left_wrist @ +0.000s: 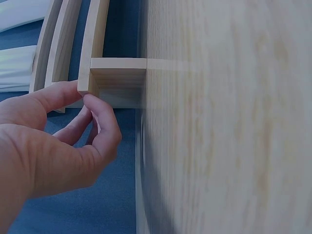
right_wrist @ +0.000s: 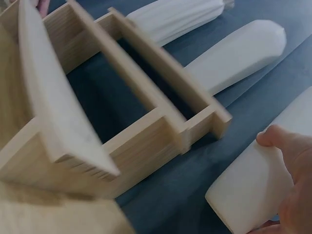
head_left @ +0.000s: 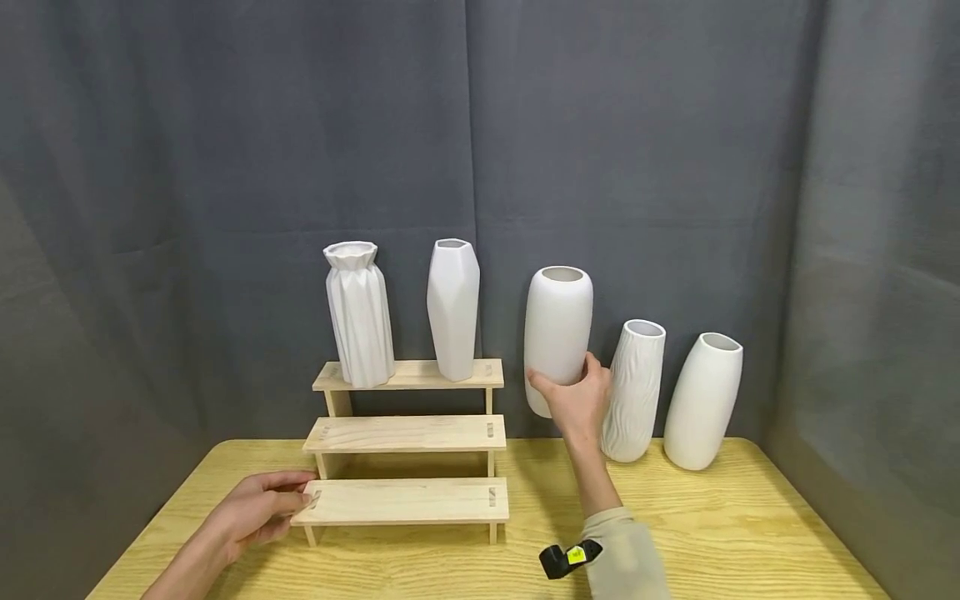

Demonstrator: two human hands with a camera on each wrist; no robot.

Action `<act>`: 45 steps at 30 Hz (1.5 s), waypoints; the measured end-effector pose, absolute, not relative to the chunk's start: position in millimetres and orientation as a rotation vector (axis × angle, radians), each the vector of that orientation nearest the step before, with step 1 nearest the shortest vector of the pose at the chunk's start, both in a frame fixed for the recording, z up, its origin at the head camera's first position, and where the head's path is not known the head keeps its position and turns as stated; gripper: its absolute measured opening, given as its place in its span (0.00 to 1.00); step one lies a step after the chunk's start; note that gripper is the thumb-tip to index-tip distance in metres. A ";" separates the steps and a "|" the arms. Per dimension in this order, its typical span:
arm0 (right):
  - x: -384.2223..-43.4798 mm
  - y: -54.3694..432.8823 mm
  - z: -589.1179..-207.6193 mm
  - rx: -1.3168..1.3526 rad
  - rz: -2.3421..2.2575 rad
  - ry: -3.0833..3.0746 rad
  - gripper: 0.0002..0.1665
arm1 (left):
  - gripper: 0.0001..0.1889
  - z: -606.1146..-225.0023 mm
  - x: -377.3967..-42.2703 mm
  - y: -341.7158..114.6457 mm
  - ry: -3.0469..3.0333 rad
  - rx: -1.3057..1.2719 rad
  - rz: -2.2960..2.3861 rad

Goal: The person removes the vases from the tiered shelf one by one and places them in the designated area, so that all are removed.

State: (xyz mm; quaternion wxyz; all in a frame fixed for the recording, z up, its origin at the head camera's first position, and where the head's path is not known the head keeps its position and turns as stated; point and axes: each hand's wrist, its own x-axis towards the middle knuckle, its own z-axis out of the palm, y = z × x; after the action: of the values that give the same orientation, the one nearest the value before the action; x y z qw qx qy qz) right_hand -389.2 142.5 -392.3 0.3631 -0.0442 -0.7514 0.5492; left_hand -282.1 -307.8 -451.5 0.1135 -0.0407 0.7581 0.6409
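A smooth white vase (head_left: 558, 325) is held upright by my right hand (head_left: 581, 404), which grips its lower part just right of a three-step wooden stand (head_left: 405, 502). The right wrist view shows the thumb lying along the side of this vase (right_wrist: 258, 185). My left hand (head_left: 255, 508) pinches the left end of the stand's lowest step, thumb and fingertips meeting at the board's corner (left_wrist: 87, 83). On the top step stand a pleated white vase (head_left: 360, 321) with a gathered neck and a faceted white vase (head_left: 453, 312).
Right of my right hand, a white vase with a wavy relief (head_left: 634, 392) and another smooth white vase (head_left: 703, 402) stand at the back of the wooden table (head_left: 720, 525). A grey curtain (head_left: 637, 125) hangs behind and along both sides.
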 end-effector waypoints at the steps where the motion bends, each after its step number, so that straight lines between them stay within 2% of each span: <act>1: -390.6 141.3 -396.8 -0.136 1.399 -1.946 0.52 | 0.29 -451.4 -281.9 -308.0 2.222 -0.117 1.878; 7: -397.4 136.3 -420.1 -0.263 1.345 -2.005 0.57 | 0.29 -450.4 -282.9 -308.1 2.221 -0.109 1.881; 20: -402.9 133.6 -450.3 -0.385 1.347 -2.033 0.58 | 0.29 -450.4 -282.5 -306.9 2.235 -0.119 1.878; 45: -397.9 130.3 -461.8 -0.427 1.403 -2.051 0.57 | 0.29 -453.8 -282.7 -307.9 2.244 -0.101 1.873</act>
State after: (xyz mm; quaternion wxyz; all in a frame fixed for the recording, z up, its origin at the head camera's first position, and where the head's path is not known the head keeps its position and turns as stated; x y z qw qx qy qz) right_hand -397.9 130.3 -461.8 0.3053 -0.1611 -0.7746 0.5299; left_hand -282.7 -307.9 -453.8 0.1082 -0.0344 0.7628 0.6366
